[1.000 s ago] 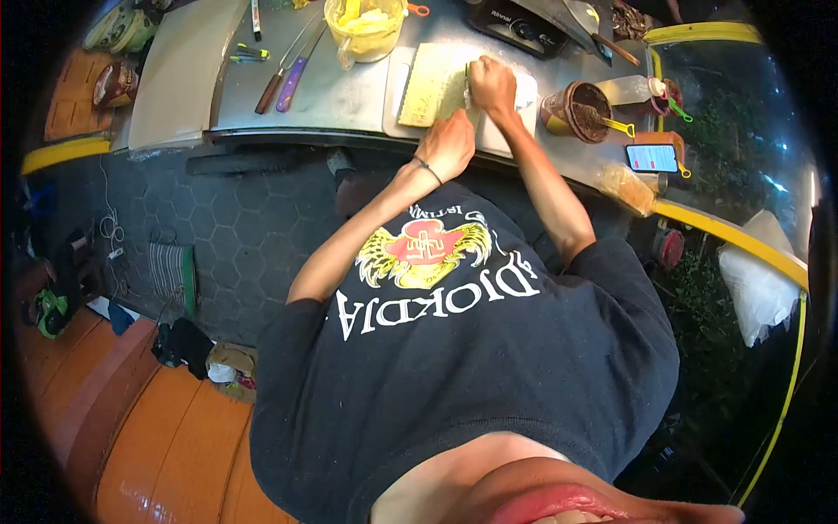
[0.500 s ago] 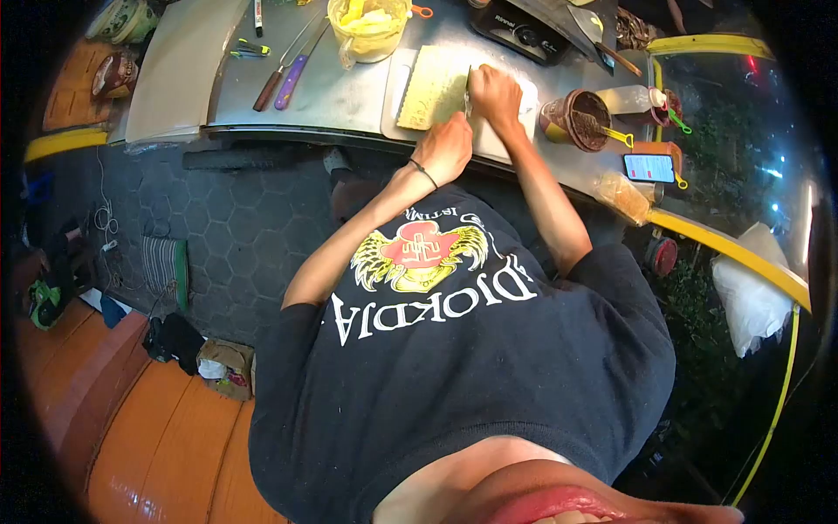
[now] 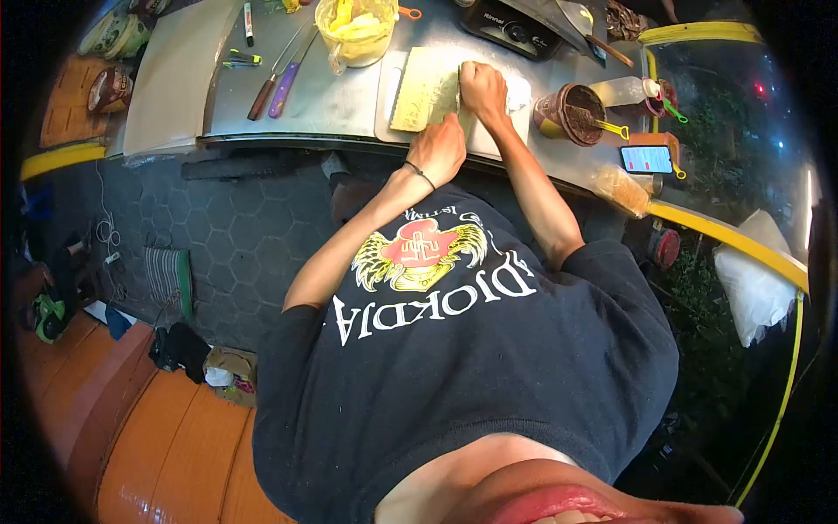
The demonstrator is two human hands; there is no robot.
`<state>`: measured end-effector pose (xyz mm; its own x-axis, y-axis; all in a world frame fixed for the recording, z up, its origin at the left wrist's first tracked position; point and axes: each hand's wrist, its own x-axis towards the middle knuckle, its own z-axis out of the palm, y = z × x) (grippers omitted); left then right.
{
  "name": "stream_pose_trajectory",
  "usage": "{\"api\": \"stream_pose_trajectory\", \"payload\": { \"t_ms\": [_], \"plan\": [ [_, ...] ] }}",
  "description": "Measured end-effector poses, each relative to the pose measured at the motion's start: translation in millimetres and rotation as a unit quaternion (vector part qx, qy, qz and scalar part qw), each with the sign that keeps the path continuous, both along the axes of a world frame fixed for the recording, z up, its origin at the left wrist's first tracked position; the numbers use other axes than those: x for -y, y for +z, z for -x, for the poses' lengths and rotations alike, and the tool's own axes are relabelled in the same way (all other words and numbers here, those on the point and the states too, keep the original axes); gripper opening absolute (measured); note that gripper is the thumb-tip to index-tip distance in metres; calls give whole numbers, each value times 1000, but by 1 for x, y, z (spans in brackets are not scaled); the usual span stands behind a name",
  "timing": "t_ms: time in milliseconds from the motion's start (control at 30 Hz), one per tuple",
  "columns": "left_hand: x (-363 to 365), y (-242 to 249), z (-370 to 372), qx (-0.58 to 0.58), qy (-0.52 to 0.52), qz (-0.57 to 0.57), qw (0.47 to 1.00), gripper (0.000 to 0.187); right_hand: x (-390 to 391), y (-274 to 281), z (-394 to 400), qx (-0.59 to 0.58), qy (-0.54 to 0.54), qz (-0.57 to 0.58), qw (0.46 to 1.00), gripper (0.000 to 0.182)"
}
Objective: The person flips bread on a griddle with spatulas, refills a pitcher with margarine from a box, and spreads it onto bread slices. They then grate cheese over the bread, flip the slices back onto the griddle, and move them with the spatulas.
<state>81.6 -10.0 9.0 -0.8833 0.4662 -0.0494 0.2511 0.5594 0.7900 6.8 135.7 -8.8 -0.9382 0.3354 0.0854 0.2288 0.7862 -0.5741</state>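
A yellow-green rectangular slab (image 3: 422,86) with a ridged left edge lies on a white board (image 3: 389,91) at the counter's front. At the slab's right edge, my right hand (image 3: 483,90) is closed in a fist around something thin. My left hand (image 3: 438,147) is closed at the slab's near right corner, fingers pressed together. Between the two hands runs a thin, dark edge like a blade; its ends are hidden by my fingers, so I cannot make out exactly what it is.
Left of the board are a tub of yellow spread (image 3: 356,33), a purple-handled knife (image 3: 283,90) and a brown-handled fork (image 3: 261,99). To the right stand a brown tub (image 3: 569,115), a bottle (image 3: 625,91), a phone (image 3: 647,159) and a bag (image 3: 621,190). Behind is a black stove (image 3: 511,31).
The whole view has shifted slightly left. Both hands have moved a little left along with the thin edge between them, and they remain closed.
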Motion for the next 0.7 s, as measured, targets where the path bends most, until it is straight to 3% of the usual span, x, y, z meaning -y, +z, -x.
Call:
{"api": "stream_pose_trajectory", "payload": {
  "t_ms": [133,233,400,533,600,633,700],
  "plan": [
    [6,9,-1,1,16,20,1000,18,11,10,-31,34,28,-3,999,45],
    [3,9,0,-20,-3,-9,1000,19,0,14,1,41,-5,2,999,47],
    [1,8,1,-27,-14,53,998,18,3,10,-5,55,-37,18,998,51],
    [4,16,5,-23,-3,58,998,17,5,-8,-27,71,17,4,997,54],
    [4,14,1,-27,-18,37,999,16,-4,-10,-12,6,-33,39,999,55],
    [3,12,2,-29,-23,40,998,16,-5,5,-2,62,-51,59,995,56],
    [-1,9,0,-43,-22,64,997,16,-9,-2,9,64,-70,75,993,57]
  ]
}}
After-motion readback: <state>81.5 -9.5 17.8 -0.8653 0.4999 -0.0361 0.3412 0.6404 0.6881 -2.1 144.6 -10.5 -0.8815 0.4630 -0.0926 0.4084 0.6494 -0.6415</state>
